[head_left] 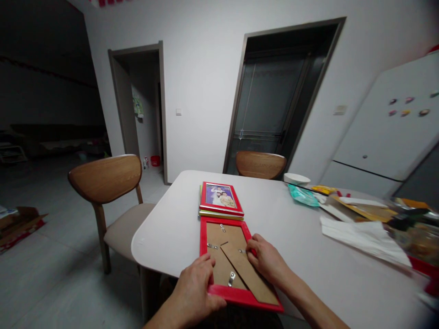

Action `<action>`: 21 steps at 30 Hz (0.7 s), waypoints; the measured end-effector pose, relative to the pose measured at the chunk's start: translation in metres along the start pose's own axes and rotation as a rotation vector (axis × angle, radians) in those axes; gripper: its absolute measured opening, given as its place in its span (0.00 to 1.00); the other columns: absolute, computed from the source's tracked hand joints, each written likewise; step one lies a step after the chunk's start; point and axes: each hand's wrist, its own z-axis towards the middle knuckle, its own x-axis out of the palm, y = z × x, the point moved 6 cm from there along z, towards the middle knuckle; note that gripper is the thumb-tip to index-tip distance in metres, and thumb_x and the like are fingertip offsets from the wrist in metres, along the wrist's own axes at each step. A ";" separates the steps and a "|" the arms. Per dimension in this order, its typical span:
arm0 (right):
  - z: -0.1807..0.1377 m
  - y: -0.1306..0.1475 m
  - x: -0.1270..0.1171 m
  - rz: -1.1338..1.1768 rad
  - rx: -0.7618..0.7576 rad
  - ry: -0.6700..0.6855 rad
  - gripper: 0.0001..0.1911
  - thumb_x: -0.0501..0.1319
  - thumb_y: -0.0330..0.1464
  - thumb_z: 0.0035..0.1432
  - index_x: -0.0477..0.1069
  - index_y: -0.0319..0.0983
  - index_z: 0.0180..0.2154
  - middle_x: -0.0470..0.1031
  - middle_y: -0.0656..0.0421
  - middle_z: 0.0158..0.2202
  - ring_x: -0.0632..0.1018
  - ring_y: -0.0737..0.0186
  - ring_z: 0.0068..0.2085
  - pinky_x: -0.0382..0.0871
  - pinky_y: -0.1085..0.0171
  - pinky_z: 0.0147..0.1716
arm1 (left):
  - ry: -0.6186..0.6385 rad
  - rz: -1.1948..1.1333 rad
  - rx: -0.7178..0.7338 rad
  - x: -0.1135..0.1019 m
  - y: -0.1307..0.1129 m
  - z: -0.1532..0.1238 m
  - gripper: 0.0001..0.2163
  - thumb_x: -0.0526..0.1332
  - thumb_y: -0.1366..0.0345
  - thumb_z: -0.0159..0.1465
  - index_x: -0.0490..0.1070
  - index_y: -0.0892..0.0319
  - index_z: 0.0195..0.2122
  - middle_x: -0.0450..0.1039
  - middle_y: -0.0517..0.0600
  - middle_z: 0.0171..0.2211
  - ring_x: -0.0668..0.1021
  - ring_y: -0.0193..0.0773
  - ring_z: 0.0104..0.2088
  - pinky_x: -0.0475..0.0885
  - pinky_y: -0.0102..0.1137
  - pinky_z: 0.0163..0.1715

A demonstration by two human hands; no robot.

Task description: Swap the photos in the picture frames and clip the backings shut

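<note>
A red picture frame (242, 299) lies back side up at the near edge of the white table, its brown backing board (216, 262) showing. Small metal clips (231, 278) sit along the board, and a brown stand leg (250, 274) slants across it. My left hand (197, 288) grips the frame's lower left corner, thumb below and fingers over the edge. On the right side, my right hand (264, 256) has its fingers curled round the frame's edge. Just beyond lies a stack of frames, topped by a red photo frame (221, 197) with a picture of people.
The white table (164, 228) has a rounded left corner. Along its right side are a white bowl (297, 179), a teal packet (303, 195), white paper (363, 237) and other clutter. Wooden chairs stand at the left (109, 178) and the far side (260, 164).
</note>
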 end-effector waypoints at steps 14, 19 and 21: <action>-0.048 0.068 -0.001 0.095 -0.341 0.107 0.12 0.50 0.33 0.53 0.72 0.43 0.30 0.68 0.58 0.32 0.67 0.63 0.36 0.60 0.62 0.37 | 0.045 0.004 0.001 0.000 -0.001 0.000 0.13 0.66 0.64 0.42 0.67 0.59 0.29 0.63 0.53 0.50 0.60 0.40 0.53 0.59 0.30 0.48; -0.062 0.081 -0.007 0.064 -0.393 0.096 0.12 0.49 0.33 0.55 0.71 0.43 0.30 0.68 0.57 0.35 0.65 0.61 0.39 0.59 0.60 0.38 | 0.052 0.008 0.011 0.000 -0.001 0.002 0.13 0.66 0.62 0.43 0.68 0.59 0.29 0.64 0.53 0.50 0.61 0.41 0.53 0.60 0.31 0.48; -0.064 0.081 -0.009 0.059 -0.395 0.104 0.12 0.49 0.34 0.55 0.71 0.44 0.32 0.68 0.57 0.35 0.65 0.61 0.39 0.59 0.59 0.39 | 0.046 0.013 0.019 -0.002 -0.002 0.002 0.13 0.66 0.62 0.43 0.68 0.59 0.29 0.64 0.53 0.49 0.61 0.42 0.53 0.60 0.32 0.48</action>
